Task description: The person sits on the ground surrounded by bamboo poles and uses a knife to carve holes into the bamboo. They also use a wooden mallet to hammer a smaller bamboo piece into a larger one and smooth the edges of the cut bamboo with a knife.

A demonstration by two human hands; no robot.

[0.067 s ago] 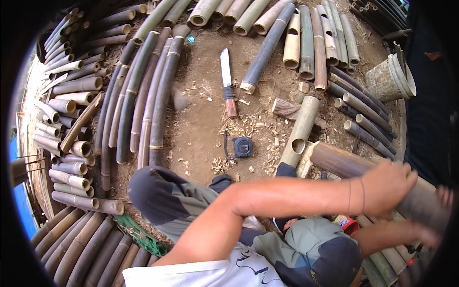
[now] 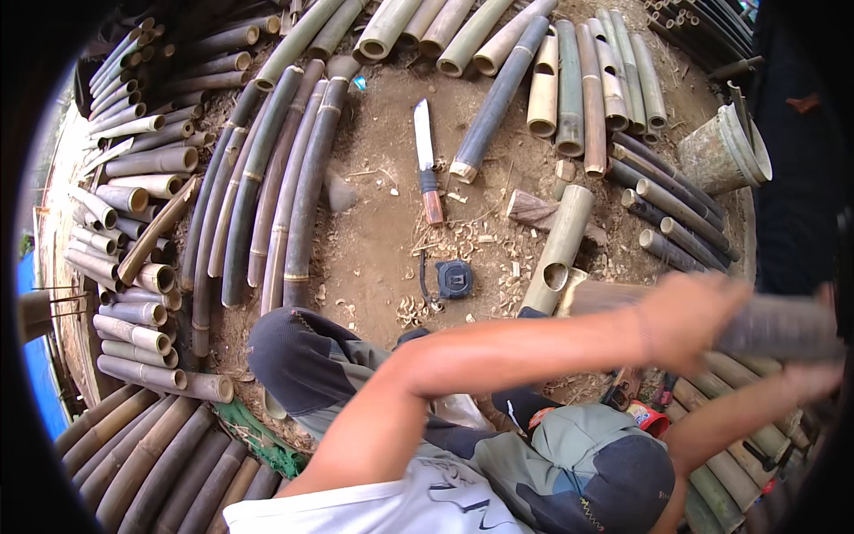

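Note:
A dark bamboo pole (image 2: 774,326) lies across the right side, blurred by motion. My left hand (image 2: 698,320) reaches over from the left and is closed around its middle. At the right rim my right hand (image 2: 814,374) grips the pole's right part, its fingers blurred and partly lost in the dark edge. The pole's pale left end (image 2: 571,294) is beside a lighter bamboo piece (image 2: 567,233) with a round hole in its side, which slants over a wood block (image 2: 531,206). I cannot tell whether the two touch.
A machete (image 2: 426,165) and a dark tape measure (image 2: 454,279) lie on the dirt among wood shavings. Bamboo poles (image 2: 307,182) lie in rows at left, and cut tubes (image 2: 569,89) at the back. A bucket (image 2: 725,149) stands at right. A red container (image 2: 648,418) is beside my knee.
The held pole has swung nearly level, its right part rising. Both my hands have moved up with it, the left one also slightly leftward.

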